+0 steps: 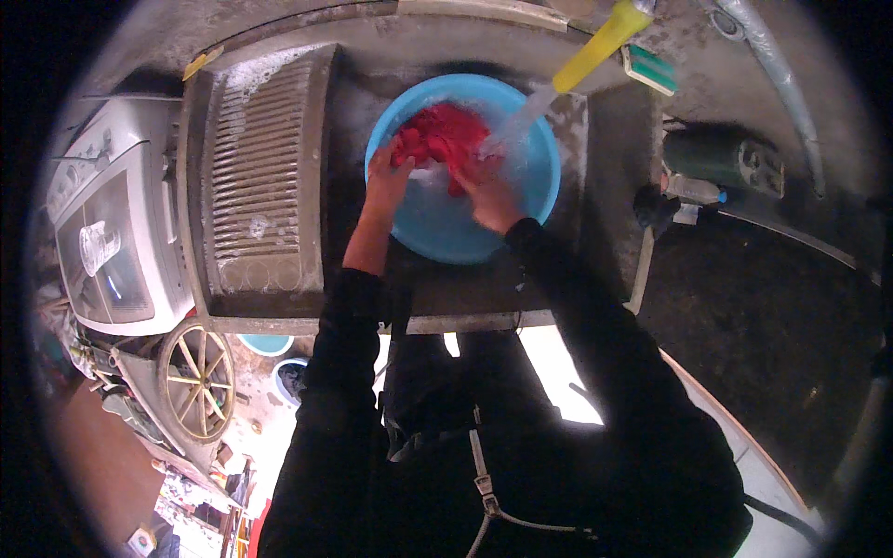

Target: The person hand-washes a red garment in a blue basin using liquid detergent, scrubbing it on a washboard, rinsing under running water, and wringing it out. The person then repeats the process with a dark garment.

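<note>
A light blue plastic basin (460, 240) stands in a concrete laundry sink (621, 202). Red cloth (443, 132) lies bunched and wet in the basin, towards its far left side. My left hand (388, 171) grips the cloth at the basin's left rim. My right hand (488, 195) is over the middle of the basin at the cloth's near edge; its fingers are blurred, so its grip is unclear. Water pours from a yellow hose (600, 45) into the basin, just right of the cloth.
A ribbed concrete washboard (258, 167) with suds adjoins the sink's left side, beside a white washing machine (157, 209). A green-and-white brush (650, 68) rests on the far right ledge. A plastic bottle (694, 188) lies at the right. A spoked wheel (197, 380) stands lower left.
</note>
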